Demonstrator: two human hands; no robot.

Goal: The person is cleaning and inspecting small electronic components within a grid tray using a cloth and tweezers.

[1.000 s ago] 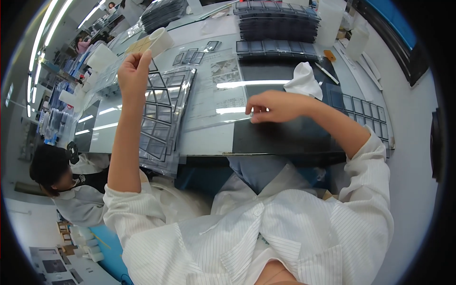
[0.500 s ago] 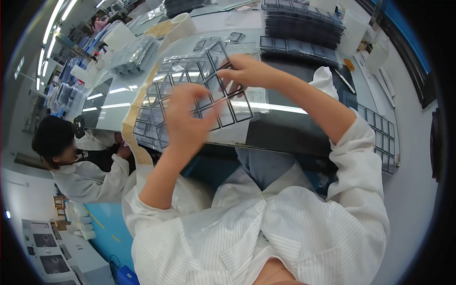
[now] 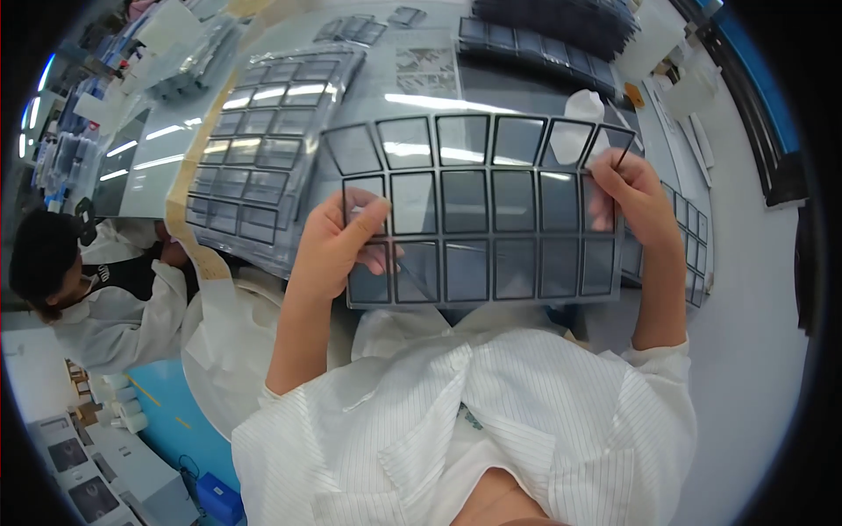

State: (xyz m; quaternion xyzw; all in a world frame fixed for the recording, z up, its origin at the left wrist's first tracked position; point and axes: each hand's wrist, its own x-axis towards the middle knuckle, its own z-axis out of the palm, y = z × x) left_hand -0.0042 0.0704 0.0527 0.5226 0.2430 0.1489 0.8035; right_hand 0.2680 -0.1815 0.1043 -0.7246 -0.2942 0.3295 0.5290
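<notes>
A clear sheet of black-framed windows (image 3: 465,197) spans both hands, raised above the near edge of the surface (image 3: 373,88).
The left hand (image 3: 338,241) and right hand (image 3: 636,197) grip opposite ends, their fingers (image 3: 364,223) closed in a pinch—thumbs on the near face, the others behind—likely because so thin a sheet would sag from one side; this hold seems to keep it spread and facing the person. The similar sheets (image 3: 263,131) at left lie flat, presumably within easy reach, and a white cloth (image 3: 583,114) sits beyond, far right.
</notes>
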